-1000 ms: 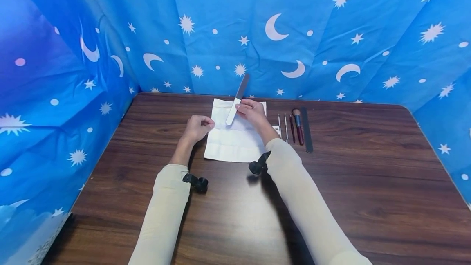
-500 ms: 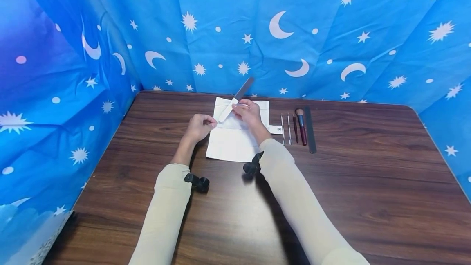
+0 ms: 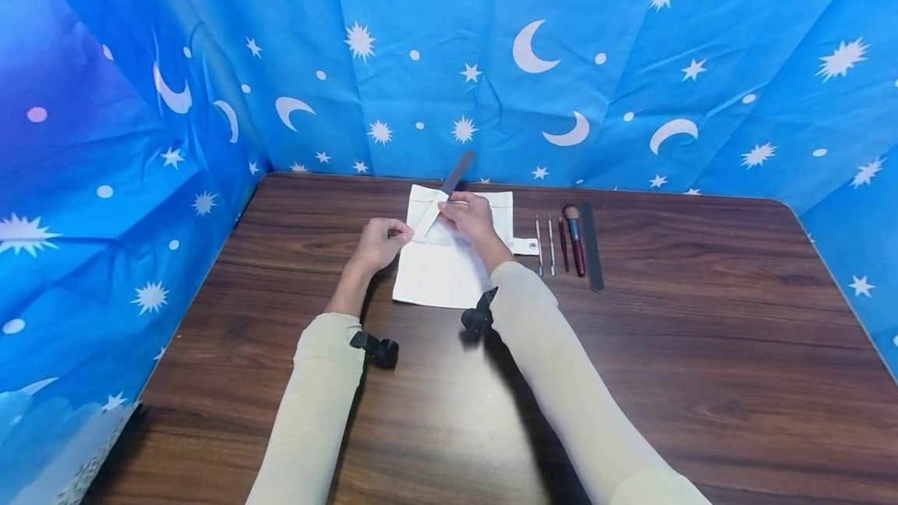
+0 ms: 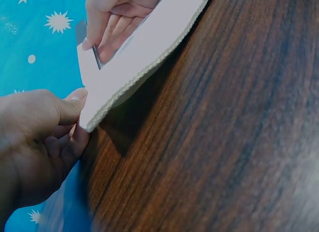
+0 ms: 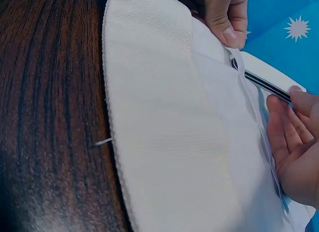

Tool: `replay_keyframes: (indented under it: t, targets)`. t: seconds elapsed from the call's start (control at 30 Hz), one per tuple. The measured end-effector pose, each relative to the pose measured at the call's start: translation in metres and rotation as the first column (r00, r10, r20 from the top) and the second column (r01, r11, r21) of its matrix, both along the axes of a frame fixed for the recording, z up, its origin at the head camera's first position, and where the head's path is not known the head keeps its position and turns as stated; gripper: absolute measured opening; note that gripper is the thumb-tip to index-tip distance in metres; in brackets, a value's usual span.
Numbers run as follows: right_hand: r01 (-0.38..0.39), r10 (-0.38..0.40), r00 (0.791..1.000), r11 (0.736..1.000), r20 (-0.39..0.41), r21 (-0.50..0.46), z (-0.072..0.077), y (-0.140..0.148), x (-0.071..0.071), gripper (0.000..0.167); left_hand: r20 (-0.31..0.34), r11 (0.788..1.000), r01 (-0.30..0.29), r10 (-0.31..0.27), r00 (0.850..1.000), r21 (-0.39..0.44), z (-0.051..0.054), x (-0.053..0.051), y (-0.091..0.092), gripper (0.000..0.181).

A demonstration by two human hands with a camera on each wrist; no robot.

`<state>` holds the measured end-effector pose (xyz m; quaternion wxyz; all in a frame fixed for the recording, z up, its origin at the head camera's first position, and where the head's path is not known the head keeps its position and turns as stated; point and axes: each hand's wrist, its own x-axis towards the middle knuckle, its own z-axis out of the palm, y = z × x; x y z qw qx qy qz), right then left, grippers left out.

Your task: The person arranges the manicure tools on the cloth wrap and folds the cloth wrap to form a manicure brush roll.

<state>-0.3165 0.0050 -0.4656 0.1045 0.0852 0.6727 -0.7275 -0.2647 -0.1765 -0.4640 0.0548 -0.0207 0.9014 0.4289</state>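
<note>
1. Blue cloth (image 3: pixel 421 14), printed with pale moons and stars, hangs behind the table.
2. The dark wood-grain table (image 3: pixel 701 349) carries everything.
3. A white pouch (image 3: pixel 436 279) lies unfolded on it, a trimmed pocket opening across its upper part.
4. The right hand (image 3: pixel 468 218) pinches the held file between thumb and forefinger; its other fingers lie close together, loosely curved.
5. The left hand (image 3: pixel 382 242) pinches the pouch's left edge between thumb and finger (the right wrist view shows that thumb pressing the trim beside the opening).
6. The held file (image 3: pixel 450 185), grey at the far end and white at the near end, slants over the pouch. Compared with 1.0 s ago, its white end sits nearer the left hand and now meets the pocket trim. This suggests the work has reached the pocket's mouth; I cannot tell how far inside the tip is.
7. A grey file (image 3: pixel 592 248) ends the row of tools at right, untouched.
8. Beside it lies a brush (image 3: pixel 574 240).
9. Next come 3 slim tools (image 3: pixel 552 246).
10. Smallest is the pouch's snap tab (image 3: pixel 523 246), just beside the nearest tool.
</note>
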Motion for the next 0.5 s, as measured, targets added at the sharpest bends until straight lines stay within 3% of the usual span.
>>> replay_keyframes:
  t: [0.5]
  targets:
    - [-0.105, 0.102, 0.994, 0.991, 0.05, 0.083, 0.0056, -0.0029, -0.0025, 0.035, 0.03, 1.0, -0.009, 0.009, 0.999, -0.002, -0.0028, -0.0018, -0.001, 0.019]
